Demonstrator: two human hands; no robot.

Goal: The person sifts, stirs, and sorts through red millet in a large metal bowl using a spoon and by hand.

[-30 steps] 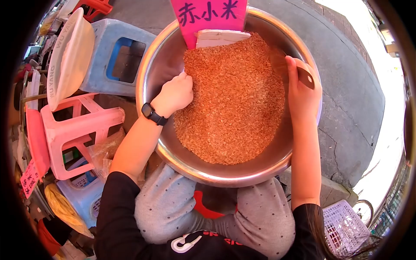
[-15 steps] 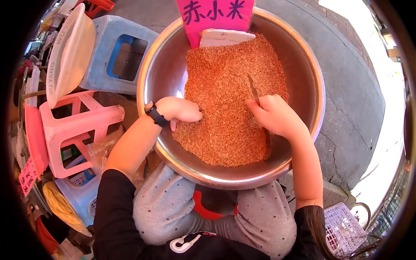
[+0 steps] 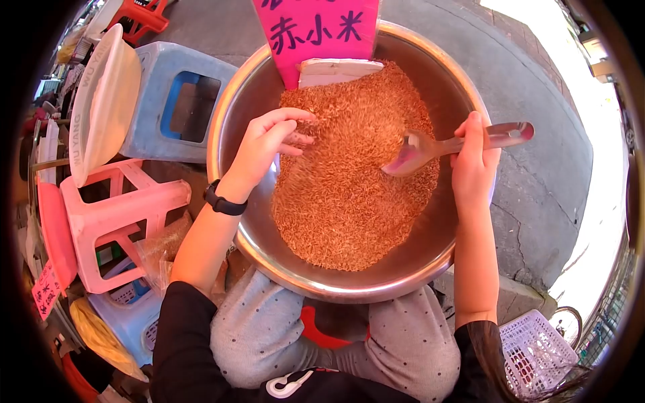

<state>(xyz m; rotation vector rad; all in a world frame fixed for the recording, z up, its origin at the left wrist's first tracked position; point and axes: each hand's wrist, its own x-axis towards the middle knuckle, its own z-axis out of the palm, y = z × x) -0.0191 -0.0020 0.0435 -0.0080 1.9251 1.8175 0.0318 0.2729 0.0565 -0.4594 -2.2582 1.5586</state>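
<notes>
A wide metal bowl (image 3: 225,121) rests above my knees and holds reddish-brown grain (image 3: 342,208). My right hand (image 3: 474,158) is closed round the handle of a metal scoop (image 3: 420,151) over the bowl's right side, the scoop's head pointing left above the grain. My left hand (image 3: 269,144) hovers over the left part of the grain with its fingers apart and nothing held. Some grain between the hands is blurred by motion. A pink sign (image 3: 319,33) with black characters stands at the bowl's far side, behind a white block (image 3: 339,70) in the grain.
To the left are a blue stool (image 3: 151,101), a pink stool (image 3: 87,208), a pale basin (image 3: 101,107) on its side and a bag of grain (image 3: 164,245). A white plastic basket (image 3: 534,349) lies at the lower right, beside grey pavement (image 3: 537,174).
The scoop has come up out of the grain and swung right with my right hand. My left hand has risen off the grain, moved away from me, and its fingers have spread.
</notes>
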